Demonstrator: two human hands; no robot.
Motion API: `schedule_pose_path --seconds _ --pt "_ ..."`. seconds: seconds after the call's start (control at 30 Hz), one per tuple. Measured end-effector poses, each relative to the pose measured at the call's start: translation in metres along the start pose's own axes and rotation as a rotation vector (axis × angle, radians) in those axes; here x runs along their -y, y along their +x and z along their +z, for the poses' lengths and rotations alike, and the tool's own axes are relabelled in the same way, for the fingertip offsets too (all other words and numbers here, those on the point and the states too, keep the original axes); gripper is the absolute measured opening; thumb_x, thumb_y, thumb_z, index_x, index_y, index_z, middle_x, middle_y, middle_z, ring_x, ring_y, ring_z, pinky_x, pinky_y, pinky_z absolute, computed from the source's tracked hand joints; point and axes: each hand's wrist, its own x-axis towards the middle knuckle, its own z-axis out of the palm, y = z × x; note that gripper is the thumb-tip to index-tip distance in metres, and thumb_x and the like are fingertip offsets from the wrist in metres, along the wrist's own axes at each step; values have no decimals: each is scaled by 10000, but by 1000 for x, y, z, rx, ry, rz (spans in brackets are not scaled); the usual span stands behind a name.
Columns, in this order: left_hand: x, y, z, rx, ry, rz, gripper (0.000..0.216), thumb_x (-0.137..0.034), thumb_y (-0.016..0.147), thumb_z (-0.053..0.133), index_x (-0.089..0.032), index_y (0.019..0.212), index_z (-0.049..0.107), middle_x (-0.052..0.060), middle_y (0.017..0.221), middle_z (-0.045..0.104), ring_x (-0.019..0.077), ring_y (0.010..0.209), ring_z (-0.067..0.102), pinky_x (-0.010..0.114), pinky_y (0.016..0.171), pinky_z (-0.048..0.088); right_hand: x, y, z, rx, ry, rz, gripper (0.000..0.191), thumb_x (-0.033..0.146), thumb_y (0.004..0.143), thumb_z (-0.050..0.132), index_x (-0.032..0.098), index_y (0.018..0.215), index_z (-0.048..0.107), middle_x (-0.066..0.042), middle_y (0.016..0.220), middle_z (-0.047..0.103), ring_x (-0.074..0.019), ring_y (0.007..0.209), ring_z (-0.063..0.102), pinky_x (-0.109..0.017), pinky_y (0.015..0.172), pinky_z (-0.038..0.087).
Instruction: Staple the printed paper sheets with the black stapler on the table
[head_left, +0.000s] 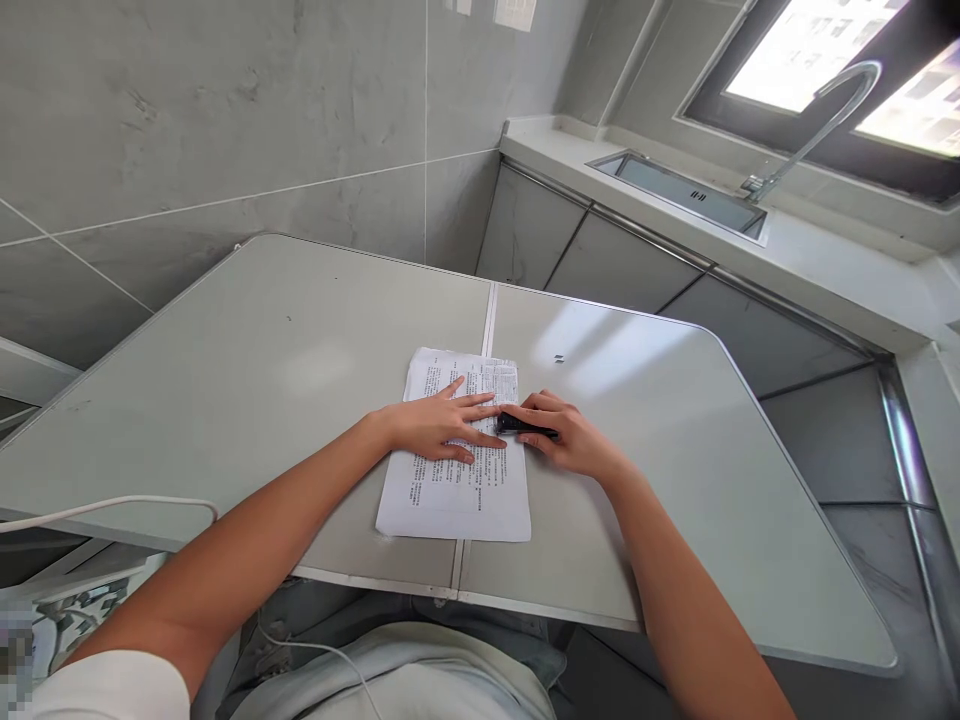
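Head view: left hand (439, 425) spread flat, right hand (564, 432) closed around a black stapler-like tool (517, 425).

Printed paper (450, 500) lies on the bench (300, 320) under the left hand, whose fingers fan apart over the text; the tool, gripped in the right hand, overlaps the paper's edge nearest that hand. Well beyond the right hand is a sink (660, 195), its contents too small to tell.

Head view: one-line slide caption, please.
Left hand spread on printed paper, right hand holding a black tool across its edge, at a table.
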Motion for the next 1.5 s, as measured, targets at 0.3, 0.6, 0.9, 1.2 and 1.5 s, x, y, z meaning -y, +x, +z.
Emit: schedule_pose_path --seconds 0.3,0.6,0.9,1.2,1.5 --pt "-2 0 -1 36 16 -18 503 -375 964 656 -494 1443 562 -27 1661 355 318 1568 245 638 1267 64 3 1 2 1 -55 61 462 312 1014 552 359 1473 573 -93 1061 654 -261 972 569 -444 896 520" --pt "-1 0 0 -41 -14 15 514 -348 927 718 -531 1392 596 -38 1627 414 324 1543 304 632 1273 90 14 5 4 59 -247 143 535 188 970 556 413 1456 573 -67 1077 615 -238 962 551 -380 846 481" --pt "0 -1 -1 -24 7 24 514 -359 939 706 -514 1413 581 -11 1653 366 325 1551 282 659 1259 82 36 13 15 89 -449 224 552 35 878 545 330 1333 646 -83 1061 608 -243 1001 530 -338 755 373" --pt "8 -8 -10 -130 -114 -42 283 -320 939 701 -394 1203 770 64 1456 596 267 1418 511 552 1276 241 11 6 12 -33 -178 83 490 148 928 597 339 1379 632 -77 1090 619 -238 1009 575 -368 877 464" --pt "14 -10 -6 -128 -100 -58 316 -307 1007 565 -313 1277 730 94 1318 651 235 1262 611 556 1286 237 -29 -19 -22 -92 59 64 410 287 971 594 294 1376 658 -90 1093 646 -226 916 636 -380 845 535"
